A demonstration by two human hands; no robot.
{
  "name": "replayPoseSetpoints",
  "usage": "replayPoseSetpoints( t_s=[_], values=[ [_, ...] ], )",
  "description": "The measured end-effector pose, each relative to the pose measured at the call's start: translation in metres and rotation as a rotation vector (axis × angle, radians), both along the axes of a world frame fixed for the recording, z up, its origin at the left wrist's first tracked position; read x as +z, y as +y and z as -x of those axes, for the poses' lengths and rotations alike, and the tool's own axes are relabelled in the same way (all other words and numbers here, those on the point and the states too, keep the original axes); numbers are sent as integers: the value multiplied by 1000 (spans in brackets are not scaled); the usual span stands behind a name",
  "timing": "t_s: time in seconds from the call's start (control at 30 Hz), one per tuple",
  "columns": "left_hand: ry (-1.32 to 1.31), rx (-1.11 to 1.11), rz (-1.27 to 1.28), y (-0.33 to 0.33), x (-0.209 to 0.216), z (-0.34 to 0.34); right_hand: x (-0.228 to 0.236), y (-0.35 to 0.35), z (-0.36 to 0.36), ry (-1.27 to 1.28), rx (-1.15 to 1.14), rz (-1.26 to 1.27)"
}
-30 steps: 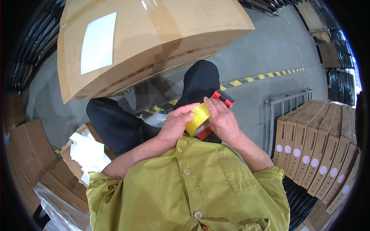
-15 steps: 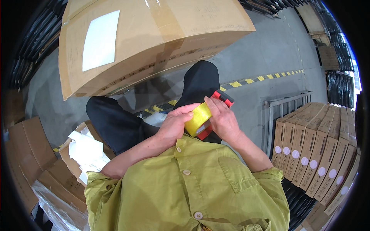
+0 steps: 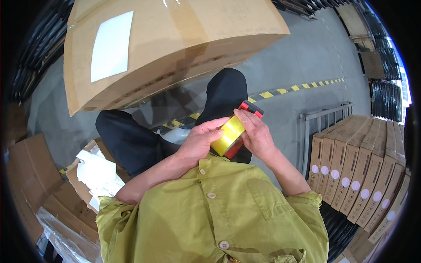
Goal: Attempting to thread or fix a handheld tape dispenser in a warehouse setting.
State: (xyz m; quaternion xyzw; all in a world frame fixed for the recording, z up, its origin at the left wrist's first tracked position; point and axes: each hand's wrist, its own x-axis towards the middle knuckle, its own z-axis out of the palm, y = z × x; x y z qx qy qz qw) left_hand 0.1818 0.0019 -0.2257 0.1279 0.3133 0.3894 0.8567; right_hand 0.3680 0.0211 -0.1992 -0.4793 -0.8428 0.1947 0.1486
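Observation:
In front of my lap I hold a roll of yellow packing tape (image 3: 228, 136) between both hands. My left hand (image 3: 201, 139) grips the roll from the left, its thumb on the tape's outer face. My right hand (image 3: 255, 134) is closed over the roll's upper right side, fingertips pressed on the tape. A red and black tape dispenser (image 3: 251, 109) sticks out beyond my right fingers, and a red part of it shows below the roll. How the roll sits on the dispenser is hidden by my hands.
A large taped carton (image 3: 175, 57) with a white sheet (image 3: 112, 46) stands ahead. Paper scraps (image 3: 98, 173) fill an open box at left. A row of flat cartons (image 3: 351, 175) stands at right beside a metal rack (image 3: 326, 115). Striped floor tape (image 3: 280, 91) crosses the floor.
The tape roll has turned between my hands, so its inner core opening no longer shows. Both hands stay in nearly the same place.

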Motion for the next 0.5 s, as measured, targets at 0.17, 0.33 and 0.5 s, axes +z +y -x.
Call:
replayPoseSetpoints(
  t_s=[0.17, 0.33, 0.5],
  values=[
    [57, 6, 24, 2, 8, -1, -1, -4, 1, -63, 9, -15],
    [169, 55, 84, 1, 4, -3, -2, -3, 4, -76, 30, -26],
    [174, 46, 105, 4, 4, -4, -4, -3, 4, -82, 28, -15]
  ],
)
